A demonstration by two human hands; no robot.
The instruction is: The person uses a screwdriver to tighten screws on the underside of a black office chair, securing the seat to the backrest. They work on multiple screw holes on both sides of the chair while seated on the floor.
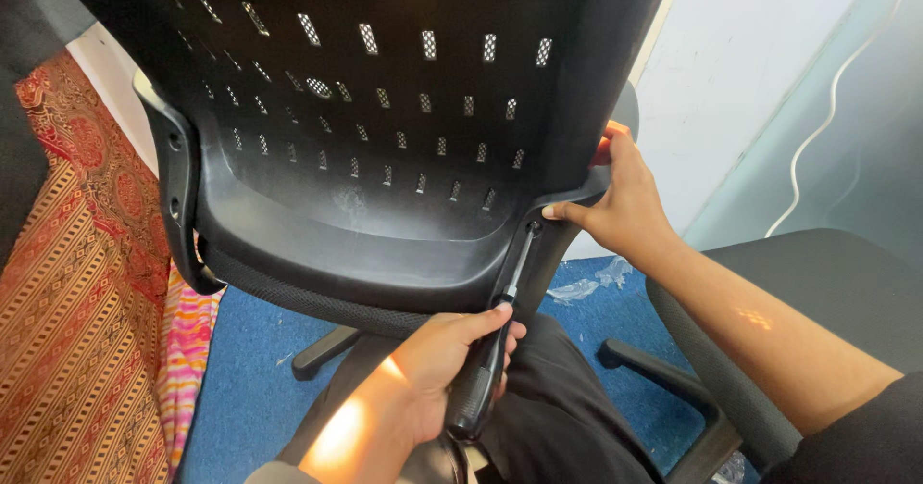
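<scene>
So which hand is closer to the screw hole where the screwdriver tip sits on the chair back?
Right. The right hand grips the chair back's edge beside the screw point, thumb almost touching it. The left hand holds the screwdriver handle lower down, a shaft's length away.

a single head-worn camera looks steeply down and forward from close range. a black chair back point(385, 109) fills the upper frame, the wearer's lap and blue floor point(250, 369) lie below, and a pale wall point(740, 71) stands right.
</scene>
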